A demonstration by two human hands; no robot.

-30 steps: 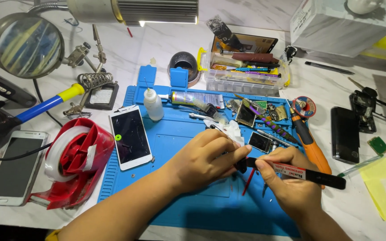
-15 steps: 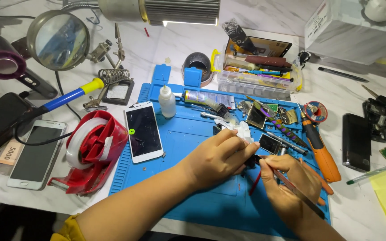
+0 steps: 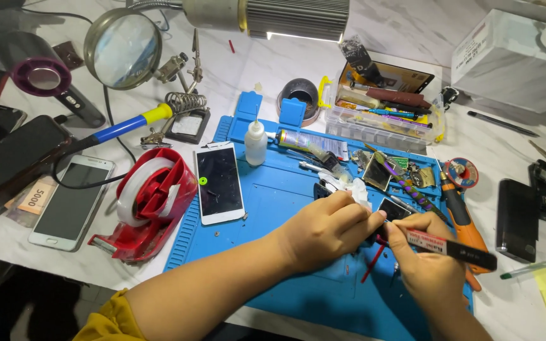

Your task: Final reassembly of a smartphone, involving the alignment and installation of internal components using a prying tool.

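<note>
Two hands meet over the blue repair mat (image 3: pixel 266 208), at its right half. Left hand (image 3: pixel 323 230) is curled, pinching a small dark part (image 3: pixel 394 209) with a bit of white cloth (image 3: pixel 358 189). Right hand (image 3: pixel 428 259) is closed around a black pen-like tool (image 3: pixel 453 247), tip at that part. White smartphone (image 3: pixel 219 183) lies face up on the mat's left side, red tape dispenser (image 3: pixel 150 202) just off its left edge.

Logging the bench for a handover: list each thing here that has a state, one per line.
Left hand: closed on a small part, pressing it to the mat.
Right hand: gripping a black pen tool.
White phone: face up, screen dark.
Silver phone: face up, screen dark.
Glue bottle: upright, capped.
Lamp: lit.
Tape dispenser: loaded with tape.
</note>
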